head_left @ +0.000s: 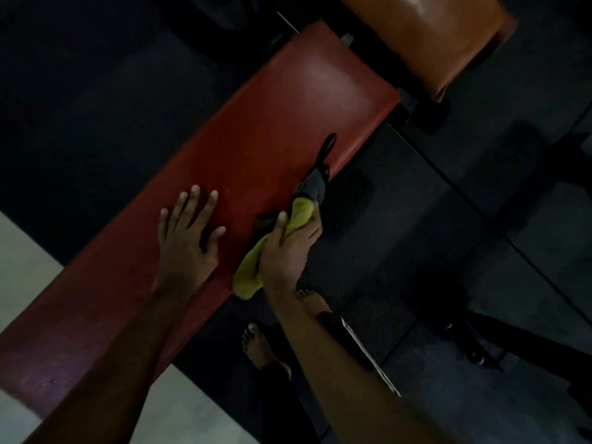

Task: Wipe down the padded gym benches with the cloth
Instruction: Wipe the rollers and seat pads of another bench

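Head view looks down at a long red bench [288,100] that runs across the picture from the lower left to the upper right. The left hand [187,241] lies flat on the red padding, with the fingers straight and spread, and it holds nothing. The right hand [288,251] is at the near edge of the bench and grips a yellow-green cloth [248,274]; the thumb lies over the top of it and the other fingers curl around the far side. The cloth rests on the padding at this edge, just beside the left hand but not touching it. One end of it hangs a little over the edge. In front of the fingers there is a grey part of fabric with a thin black loop [326,149] lying on the bench. Beyond the end of the bench stands an orange pad [426,36]. Under the arms, a bare foot [259,347] stands on the dark mat [384,235].
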`<action>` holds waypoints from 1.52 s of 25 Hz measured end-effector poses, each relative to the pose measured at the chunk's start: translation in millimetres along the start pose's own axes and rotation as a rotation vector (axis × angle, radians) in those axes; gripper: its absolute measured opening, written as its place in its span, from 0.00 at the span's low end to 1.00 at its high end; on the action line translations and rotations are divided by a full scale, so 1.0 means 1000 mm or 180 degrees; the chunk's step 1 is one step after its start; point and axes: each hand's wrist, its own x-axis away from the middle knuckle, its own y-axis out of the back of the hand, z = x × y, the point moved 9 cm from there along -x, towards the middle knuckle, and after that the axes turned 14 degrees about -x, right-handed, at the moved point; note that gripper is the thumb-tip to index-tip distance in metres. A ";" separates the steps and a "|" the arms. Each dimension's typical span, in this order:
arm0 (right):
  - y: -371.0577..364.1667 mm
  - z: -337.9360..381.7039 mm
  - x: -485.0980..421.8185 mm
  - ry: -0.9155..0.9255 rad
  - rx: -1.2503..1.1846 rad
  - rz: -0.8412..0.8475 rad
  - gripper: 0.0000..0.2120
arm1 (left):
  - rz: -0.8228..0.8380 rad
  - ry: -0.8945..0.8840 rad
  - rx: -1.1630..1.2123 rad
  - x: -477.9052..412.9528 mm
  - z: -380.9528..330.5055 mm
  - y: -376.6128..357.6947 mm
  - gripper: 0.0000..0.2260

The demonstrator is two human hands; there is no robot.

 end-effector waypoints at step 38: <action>-0.257 0.093 0.027 0.3241 0.3839 0.2828 0.25 | -0.0386 0.1252 0.0075 0.074 0.139 0.021 0.31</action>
